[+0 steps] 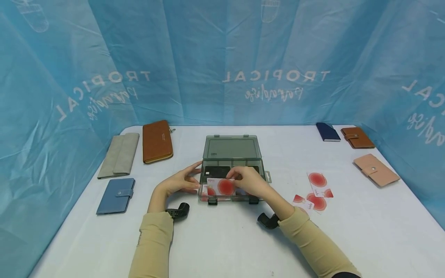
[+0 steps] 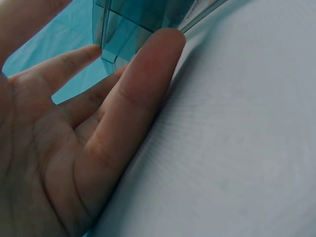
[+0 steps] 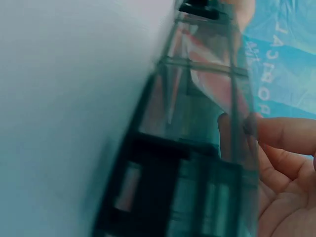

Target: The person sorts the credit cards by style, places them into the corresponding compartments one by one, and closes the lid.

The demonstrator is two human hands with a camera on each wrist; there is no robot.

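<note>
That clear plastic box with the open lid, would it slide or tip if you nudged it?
The box looks thin-walled and see-through, so it is probably light and would likely slide on the smooth table cover. It sits low and flat, so tipping seems unlikely. The left hand touches its side, perhaps steadying it while the right hand handles a card.

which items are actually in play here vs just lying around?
In play:
clear plastic box, open
red-dot card held by right hand
left hand steadying the box
loose cards

Lying about:
grey wallet
tan long wallet
blue wallet
navy wallet
brown wallet
pink wallet
</note>
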